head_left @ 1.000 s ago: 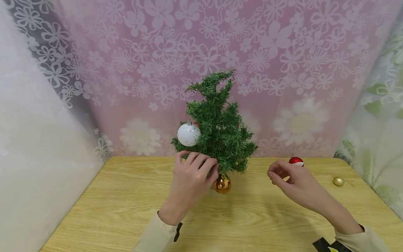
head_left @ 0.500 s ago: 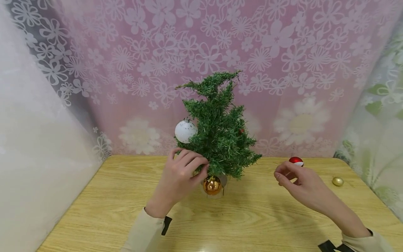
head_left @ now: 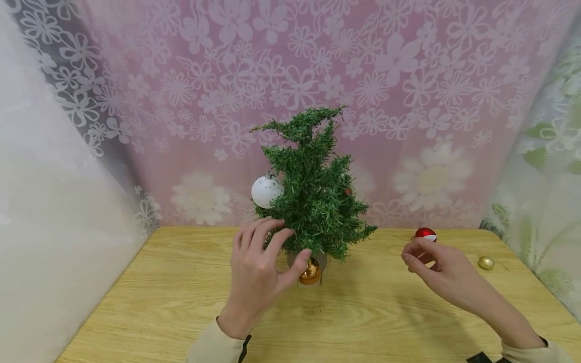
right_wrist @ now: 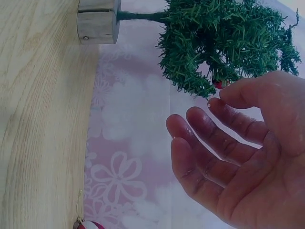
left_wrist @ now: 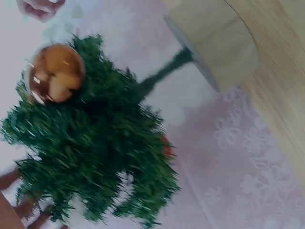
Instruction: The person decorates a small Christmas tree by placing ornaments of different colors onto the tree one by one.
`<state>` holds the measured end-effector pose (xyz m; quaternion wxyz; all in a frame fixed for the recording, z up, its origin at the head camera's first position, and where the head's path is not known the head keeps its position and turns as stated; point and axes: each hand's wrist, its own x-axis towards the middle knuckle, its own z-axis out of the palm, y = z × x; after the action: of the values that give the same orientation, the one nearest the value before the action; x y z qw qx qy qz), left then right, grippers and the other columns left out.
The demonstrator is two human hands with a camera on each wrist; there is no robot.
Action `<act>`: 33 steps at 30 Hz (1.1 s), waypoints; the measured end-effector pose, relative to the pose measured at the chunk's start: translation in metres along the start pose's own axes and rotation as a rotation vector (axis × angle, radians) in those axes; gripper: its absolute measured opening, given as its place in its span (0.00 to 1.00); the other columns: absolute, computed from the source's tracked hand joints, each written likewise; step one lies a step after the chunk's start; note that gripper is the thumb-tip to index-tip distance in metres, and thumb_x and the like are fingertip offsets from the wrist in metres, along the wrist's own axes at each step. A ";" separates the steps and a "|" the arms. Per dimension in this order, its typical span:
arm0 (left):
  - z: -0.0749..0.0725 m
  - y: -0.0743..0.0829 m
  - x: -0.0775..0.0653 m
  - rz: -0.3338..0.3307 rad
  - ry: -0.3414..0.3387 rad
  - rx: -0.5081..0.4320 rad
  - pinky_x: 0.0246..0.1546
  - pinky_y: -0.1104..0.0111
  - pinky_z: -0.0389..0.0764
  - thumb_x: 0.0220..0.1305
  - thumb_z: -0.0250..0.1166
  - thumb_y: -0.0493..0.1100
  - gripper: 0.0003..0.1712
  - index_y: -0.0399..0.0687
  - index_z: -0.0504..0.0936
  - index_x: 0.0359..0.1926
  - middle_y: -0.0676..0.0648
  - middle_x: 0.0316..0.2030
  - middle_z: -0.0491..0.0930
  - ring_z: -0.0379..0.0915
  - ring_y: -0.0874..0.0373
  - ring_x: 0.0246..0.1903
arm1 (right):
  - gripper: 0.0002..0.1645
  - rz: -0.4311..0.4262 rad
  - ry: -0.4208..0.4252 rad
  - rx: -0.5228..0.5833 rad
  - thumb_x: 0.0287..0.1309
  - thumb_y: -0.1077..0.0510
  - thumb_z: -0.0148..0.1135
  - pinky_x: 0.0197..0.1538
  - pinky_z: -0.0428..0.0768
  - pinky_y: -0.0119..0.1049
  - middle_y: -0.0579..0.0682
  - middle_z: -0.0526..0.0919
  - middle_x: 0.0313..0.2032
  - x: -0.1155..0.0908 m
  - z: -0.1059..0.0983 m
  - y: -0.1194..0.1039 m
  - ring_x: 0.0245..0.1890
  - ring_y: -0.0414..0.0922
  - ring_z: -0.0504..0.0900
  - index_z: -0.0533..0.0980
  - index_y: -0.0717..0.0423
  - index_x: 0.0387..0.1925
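In the middle of the head view stands a small green tree (head_left: pixel 313 191), its stand mostly hidden under the lower branches; the left wrist view shows this as a pale wooden block (left_wrist: pixel 219 43) at the upper right. The left hand (head_left: pixel 256 269) is at the tree's lower left, its grip spread, fingers bent and thumb apart. Whether its fingertips touch the needles is hard to tell; in the left wrist view they are blurred and cut off at the lower left.

A copper-gold bauble (head_left: pixel 312 275) hangs below the branches, the thumb just beside it and covering part of its edge. A white speckled bauble (head_left: pixel 265 192) sits higher on the tree's left, its right edge lost in needles. Of a red ornament (head_left: pixel 347 192) on the right side, only a speck shows.

The right hand (head_left: pixel 447 267) is at the right of the frame, its grip loosely curled; whether thumb and forefinger tips meet is unclear. Behind it, a red-and-white bauble (head_left: pixel 425 234) on the surface (head_left: pixel 150 302) is partly covered. A small gold ball (head_left: pixel 485 262) lies farther right. Both sleeves run out of the bottom edge.
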<state>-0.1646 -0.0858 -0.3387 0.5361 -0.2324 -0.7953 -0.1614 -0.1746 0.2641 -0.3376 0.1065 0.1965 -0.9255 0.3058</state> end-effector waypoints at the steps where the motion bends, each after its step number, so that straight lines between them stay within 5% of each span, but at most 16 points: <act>1: -0.001 0.003 -0.001 -0.038 -0.001 0.023 0.53 0.49 0.78 0.73 0.54 0.68 0.31 0.47 0.87 0.42 0.42 0.48 0.85 0.78 0.44 0.53 | 0.03 0.006 -0.002 -0.002 0.72 0.56 0.60 0.31 0.80 0.30 0.39 0.83 0.33 -0.001 0.000 0.001 0.34 0.28 0.81 0.80 0.46 0.41; 6: -0.004 0.012 0.000 -0.177 -0.035 0.120 0.52 0.47 0.78 0.71 0.46 0.76 0.42 0.44 0.84 0.51 0.36 0.56 0.80 0.75 0.39 0.57 | 0.04 0.040 -0.010 -0.018 0.73 0.55 0.59 0.32 0.81 0.30 0.42 0.85 0.38 -0.004 -0.004 0.010 0.35 0.28 0.82 0.80 0.47 0.44; 11: -0.005 0.016 0.001 -0.253 -0.132 0.186 0.46 0.46 0.78 0.69 0.40 0.80 0.51 0.42 0.78 0.63 0.34 0.62 0.75 0.75 0.38 0.56 | 0.04 0.005 0.075 -0.099 0.71 0.58 0.62 0.30 0.78 0.30 0.45 0.86 0.39 -0.005 -0.011 0.029 0.35 0.28 0.82 0.80 0.48 0.44; 17: -0.003 0.018 0.000 -0.306 -0.177 0.150 0.47 0.44 0.79 0.70 0.42 0.78 0.52 0.39 0.70 0.71 0.32 0.67 0.71 0.76 0.37 0.58 | 0.03 -0.044 0.139 -0.195 0.68 0.62 0.63 0.26 0.73 0.30 0.51 0.85 0.38 -0.001 -0.021 0.068 0.32 0.36 0.82 0.80 0.54 0.42; 22: -0.003 0.015 0.000 -0.333 -0.199 0.109 0.49 0.44 0.79 0.71 0.46 0.75 0.50 0.38 0.67 0.73 0.32 0.70 0.68 0.75 0.36 0.61 | 0.05 0.010 0.109 -0.227 0.67 0.62 0.62 0.26 0.74 0.30 0.60 0.84 0.39 -0.001 -0.033 0.108 0.28 0.32 0.79 0.80 0.61 0.42; 25: -0.004 0.011 -0.001 -0.351 -0.227 0.089 0.50 0.43 0.78 0.71 0.48 0.75 0.50 0.39 0.66 0.74 0.33 0.72 0.66 0.74 0.36 0.62 | 0.09 0.073 0.052 -0.241 0.68 0.62 0.61 0.28 0.80 0.38 0.66 0.84 0.38 0.000 -0.044 0.126 0.28 0.41 0.83 0.79 0.67 0.43; 29: -0.004 0.004 -0.001 -0.384 -0.278 0.043 0.53 0.42 0.76 0.71 0.51 0.73 0.49 0.41 0.63 0.76 0.36 0.76 0.62 0.71 0.37 0.66 | 0.15 0.131 -0.023 -0.334 0.66 0.61 0.63 0.32 0.82 0.54 0.73 0.82 0.39 0.003 -0.053 0.142 0.33 0.65 0.83 0.77 0.73 0.44; 33: -0.005 -0.005 -0.001 -0.435 -0.358 -0.037 0.60 0.39 0.72 0.72 0.53 0.70 0.48 0.44 0.58 0.79 0.40 0.80 0.54 0.64 0.38 0.72 | 0.15 0.137 -0.060 -0.428 0.61 0.63 0.66 0.31 0.79 0.54 0.73 0.80 0.36 0.001 -0.057 0.153 0.35 0.67 0.80 0.76 0.74 0.43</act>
<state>-0.1631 -0.0931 -0.3374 0.3355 -0.0906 -0.9055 -0.2437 -0.2366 0.4115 -0.3724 0.0971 0.1152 -0.9832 0.1029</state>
